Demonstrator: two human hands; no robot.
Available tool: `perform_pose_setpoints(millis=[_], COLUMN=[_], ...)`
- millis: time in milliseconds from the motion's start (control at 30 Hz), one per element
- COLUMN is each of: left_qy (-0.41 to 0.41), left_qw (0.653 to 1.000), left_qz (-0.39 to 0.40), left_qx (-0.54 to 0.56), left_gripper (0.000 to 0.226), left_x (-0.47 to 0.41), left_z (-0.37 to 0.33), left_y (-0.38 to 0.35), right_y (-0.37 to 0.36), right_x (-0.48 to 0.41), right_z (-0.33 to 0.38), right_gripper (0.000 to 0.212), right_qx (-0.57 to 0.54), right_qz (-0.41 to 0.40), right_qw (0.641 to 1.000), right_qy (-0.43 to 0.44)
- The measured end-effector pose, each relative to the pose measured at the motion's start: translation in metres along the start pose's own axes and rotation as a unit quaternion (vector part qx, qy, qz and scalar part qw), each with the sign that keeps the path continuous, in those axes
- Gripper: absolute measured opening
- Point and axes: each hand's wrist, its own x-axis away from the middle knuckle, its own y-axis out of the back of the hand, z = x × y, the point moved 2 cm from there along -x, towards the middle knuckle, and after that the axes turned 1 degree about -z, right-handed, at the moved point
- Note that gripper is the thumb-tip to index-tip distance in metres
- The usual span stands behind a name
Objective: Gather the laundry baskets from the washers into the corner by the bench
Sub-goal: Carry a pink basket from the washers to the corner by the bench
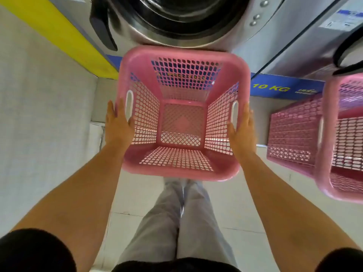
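Observation:
An empty pink laundry basket (179, 169) with lattice walls sits straight ahead of me, in front of a steel front-loading washer (182, 20). My left hand (117, 124) lies against its left side just behind the white handle slot, thumb over the rim. On the opposite side my right hand (242, 128) mirrors that hold, so the basket is clamped between both hands. I cannot tell whether it rests on the floor or is lifted. A second pink basket (294, 134) stands to the right, cut off by the frame edge.
A second washer (314, 36) stands at the right above a blue "10 KG" strip (275, 87). A yellow panel (59, 34) and a pale wall (39, 114) close off the left. My grey-trousered legs (176, 222) stand on light floor tiles below the basket.

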Motion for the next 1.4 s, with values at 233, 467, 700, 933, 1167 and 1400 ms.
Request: perform_pose_setpoints(millis=[233,467,700,933,1167,1400], left_qy=[-0.08,-0.059,-0.04,0.034,0.154,0.26], left_qw=[0.996,0.998,0.996,0.996,0.979,0.947], left_qz=[-0.02,-0.037,-0.062,-0.086,-0.131,-0.176], left_qx=[-0.023,0.002,-0.041,-0.018,0.013,0.069], left_gripper=[0.065,0.065,0.061,0.056,0.052,0.052], left_x=[-0.019,-0.015,0.013,0.086,0.173,0.264], left_z=[0.012,0.013,0.011,0.037,0.072,0.124], left_y=[-0.005,-0.007,0.002,0.024,0.036,0.037], right_y=[-0.005,-0.008,0.004,0.016,0.024,0.007], right_x=[-0.004,-0.005,0.005,0.035,0.062,0.102], right_z=[-0.009,-0.013,-0.012,0.004,0.036,0.084], right_gripper=[0.08,0.078,0.08,0.079,0.078,0.075], right_qx=[-0.017,-0.006,0.007,0.019,0.045,0.083], right_qz=[-0.053,-0.07,-0.054,-0.015,0.042,0.095], right_qw=[0.998,0.997,0.999,0.998,0.986,0.954], right_qy=[0.018,-0.007,-0.002,0.065,0.154,0.27])
